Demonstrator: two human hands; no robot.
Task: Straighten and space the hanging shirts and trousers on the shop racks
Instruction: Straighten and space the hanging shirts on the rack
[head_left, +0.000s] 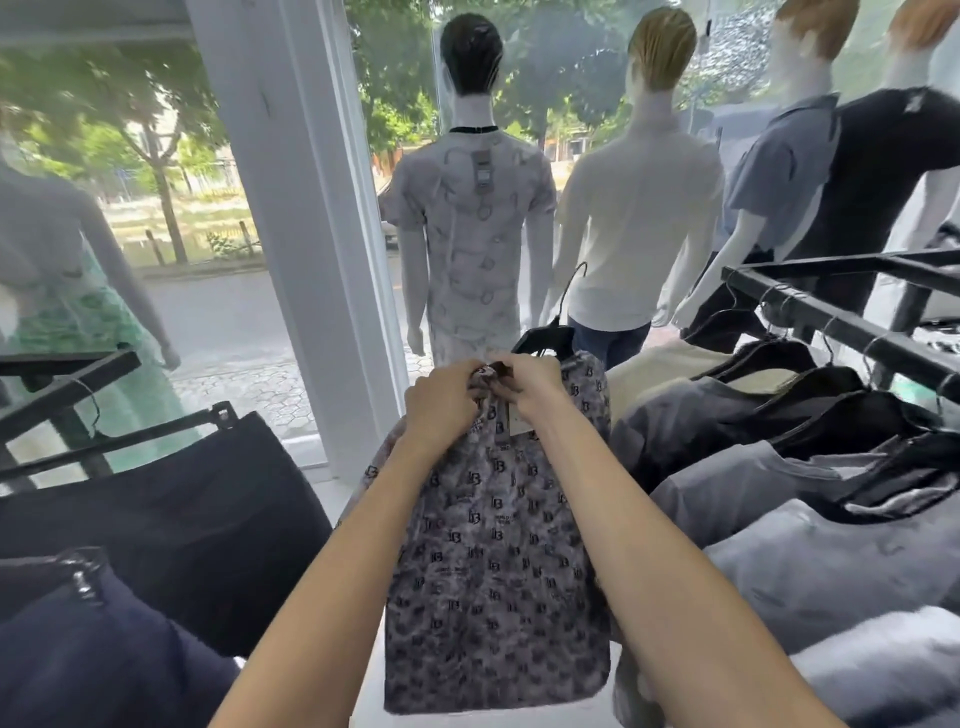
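Observation:
A grey shirt printed with dark logos hangs in front of me on a black hanger, off the rack. My left hand and my right hand meet at its collar, fingers pinching the fabric there. A paper tag hangs just below the collar. To the right, a black rack rail carries several grey and dark shirts on black hangers. On the left, dark trousers hang from clip hangers on another black rack.
Several dressed mannequins stand ahead by the shop window. A white pillar rises at centre left. A narrow strip of white floor runs between the two racks where I stand.

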